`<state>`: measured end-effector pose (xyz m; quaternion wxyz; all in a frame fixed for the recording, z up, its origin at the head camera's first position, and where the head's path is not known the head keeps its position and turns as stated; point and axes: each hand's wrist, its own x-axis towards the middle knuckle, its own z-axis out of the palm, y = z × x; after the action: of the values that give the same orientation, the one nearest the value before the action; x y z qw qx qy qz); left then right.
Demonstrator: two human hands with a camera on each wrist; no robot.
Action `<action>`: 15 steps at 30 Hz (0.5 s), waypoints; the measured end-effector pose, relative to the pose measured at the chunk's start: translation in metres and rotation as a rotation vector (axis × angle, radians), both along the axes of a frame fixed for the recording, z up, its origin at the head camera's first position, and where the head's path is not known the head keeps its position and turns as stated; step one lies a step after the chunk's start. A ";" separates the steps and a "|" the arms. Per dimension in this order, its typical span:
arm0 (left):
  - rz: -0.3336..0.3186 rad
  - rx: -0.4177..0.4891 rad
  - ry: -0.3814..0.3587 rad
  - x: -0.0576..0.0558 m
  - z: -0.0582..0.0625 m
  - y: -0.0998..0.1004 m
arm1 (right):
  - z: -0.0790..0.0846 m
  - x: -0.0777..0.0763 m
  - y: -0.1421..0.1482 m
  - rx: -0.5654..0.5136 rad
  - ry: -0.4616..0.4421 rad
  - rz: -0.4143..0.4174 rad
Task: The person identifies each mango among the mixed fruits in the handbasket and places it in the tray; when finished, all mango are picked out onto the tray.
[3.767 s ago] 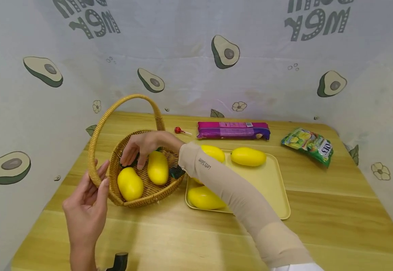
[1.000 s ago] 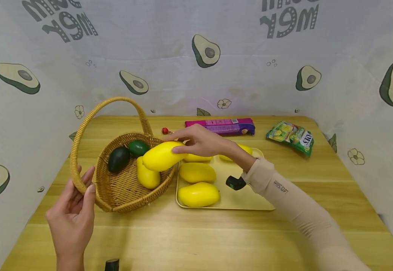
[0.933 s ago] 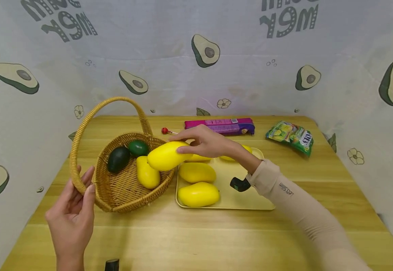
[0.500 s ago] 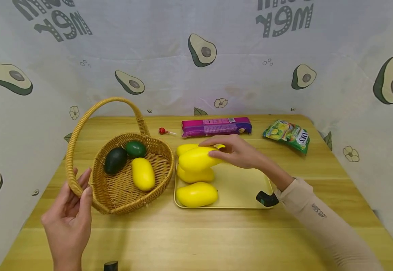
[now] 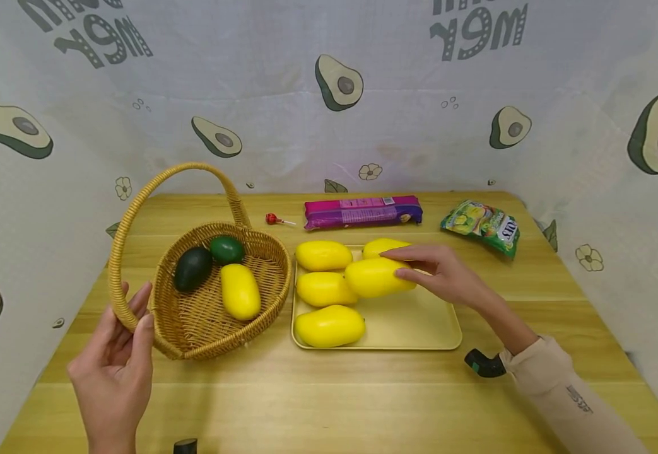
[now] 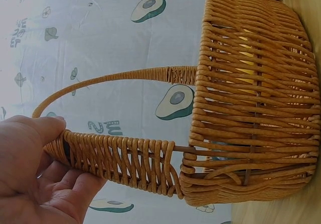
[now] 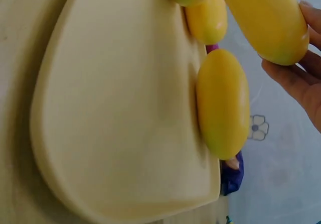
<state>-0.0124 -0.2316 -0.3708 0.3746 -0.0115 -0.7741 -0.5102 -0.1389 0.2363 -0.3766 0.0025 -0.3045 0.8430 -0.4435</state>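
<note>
My left hand (image 5: 114, 369) grips the handle of the wicker basket (image 5: 226, 343) near its base; the left wrist view shows thumb and fingers around the handle (image 6: 120, 156). Inside the basket lie a yellow mango (image 5: 240, 292), a dark avocado (image 5: 193, 269) and a smaller green avocado (image 5: 227, 250). Above the pale yellow tray (image 5: 414, 328), my right hand (image 5: 442, 274) holds a mango (image 5: 375, 278) by its right end. In the right wrist view that held mango (image 7: 271, 20) is clear of the tray. Several other mangoes, such as the front one (image 5: 330, 326), lie along the tray's left and back.
Behind the tray lies a pink and purple packet (image 5: 363, 212), with a red lollipop (image 5: 272, 219) to its left. A green snack bag (image 5: 482, 227) lies at the back right. A patterned cloth (image 5: 283, 82) hangs behind the wooden table (image 5: 306, 403).
The right hand was inside the basket, then came out with a mango and has carried it right, over the tray. The left hand keeps its hold on the handle.
</note>
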 end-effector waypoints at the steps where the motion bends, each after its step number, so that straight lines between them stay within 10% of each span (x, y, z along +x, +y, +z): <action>1: 0.002 -0.002 -0.001 0.000 0.000 0.000 | -0.002 0.002 0.003 0.003 0.006 -0.014; 15: 0.006 -0.007 0.006 0.000 0.001 0.001 | -0.027 0.010 0.024 0.068 0.030 -0.126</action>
<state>-0.0127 -0.2308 -0.3701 0.3786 -0.0121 -0.7746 -0.5065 -0.1286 0.2600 -0.4039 -0.0276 -0.2570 0.8750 -0.4093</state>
